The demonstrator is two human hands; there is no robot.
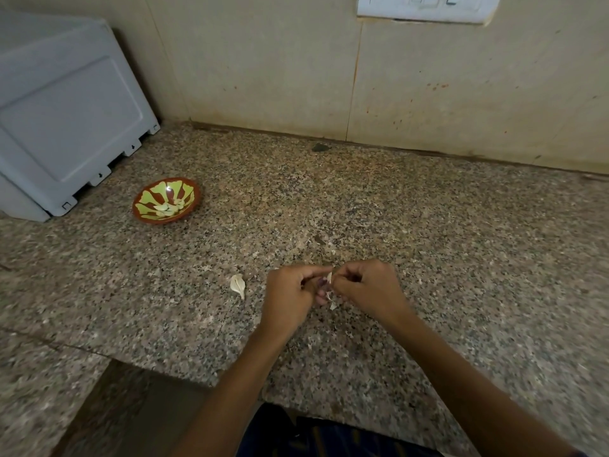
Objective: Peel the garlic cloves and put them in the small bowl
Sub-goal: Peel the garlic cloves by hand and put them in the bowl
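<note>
Head view: speckled granite counter (395, 209), rough-grained, backed by a stained beige wall (263, 67). Left of the small bowl (165, 200), a grey plastic appliance (66, 120). Glossy round bowl, red-brown rim, green petal pattern, pale peeled cloves (168, 208) inside. Right of the bowl and nearer, a papery unpeeled clove (238, 285). Further right, left hand (290, 298) and right hand (365, 291) pinching one garlic clove (329, 285), thin skin flaking.

Garlic clove (329, 282) mostly hidden between curled fingers (316, 275).

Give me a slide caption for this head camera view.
Both hands, left hand and right hand, peel a garlic clove over granite; small bowl holds peeled cloves.
</note>
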